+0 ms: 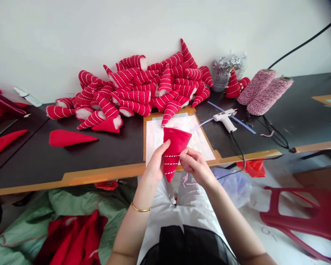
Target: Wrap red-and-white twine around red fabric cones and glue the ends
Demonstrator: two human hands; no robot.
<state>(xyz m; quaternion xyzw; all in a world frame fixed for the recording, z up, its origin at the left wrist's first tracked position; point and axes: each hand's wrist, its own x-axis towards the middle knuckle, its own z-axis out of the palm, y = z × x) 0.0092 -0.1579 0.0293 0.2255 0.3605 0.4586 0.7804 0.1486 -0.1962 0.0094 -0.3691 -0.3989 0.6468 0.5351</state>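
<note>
In the head view, my left hand (156,162) grips a red felt cone (176,141) from its left side, thumb on the front. The cone points downward with its wide end up. Rows of red-and-white twine (171,164) circle its lower half; the upper part is plain felt. My right hand (194,163) is closed in a pinch at the cone's right edge, where the twine meets the fingertips. A loose length of twine hangs below that hand. Under and behind the cone lies a white paper sheet (156,140) taped to the table.
Behind is a heap of twine-wrapped, stuffed red cones (138,86). A white glue gun (225,118) with its cable and two twine spools (270,96) lie right. A plain red cone (71,138) lies left. Tape covers the table's front edge (99,176); a red stool (298,209) stands lower right.
</note>
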